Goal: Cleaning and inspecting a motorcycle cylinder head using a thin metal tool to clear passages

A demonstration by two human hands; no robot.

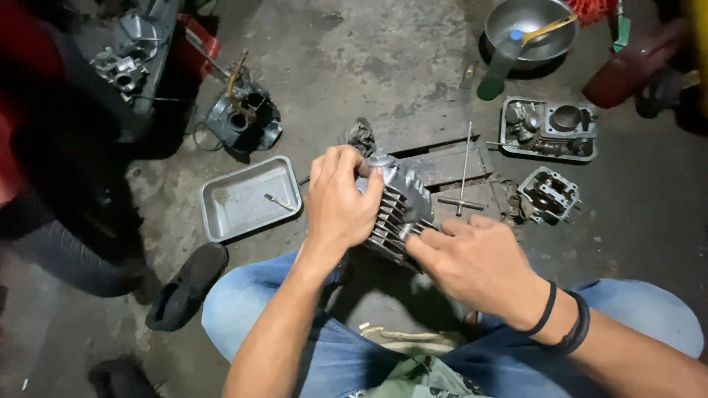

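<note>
A grey finned engine cylinder (402, 197) is held up above my knees over the concrete floor. My left hand (338, 203) wraps over its left side, fingers curled on the top edge. My right hand (472, 259) presses against the fins at the lower right, pinching a small metal part there between thumb and fingers. Two black bands sit on my right wrist. What lies under the cylinder is hidden.
A shallow metal tray (247, 197) lies left of the hands. A T-handle wrench (463, 180) rests on wooden boards. Engine parts (549, 195) and a parts tray (547, 127) lie right; a steel bowl (527, 28), green bottle (498, 68), carburettor (243, 118), black shoe (186, 284).
</note>
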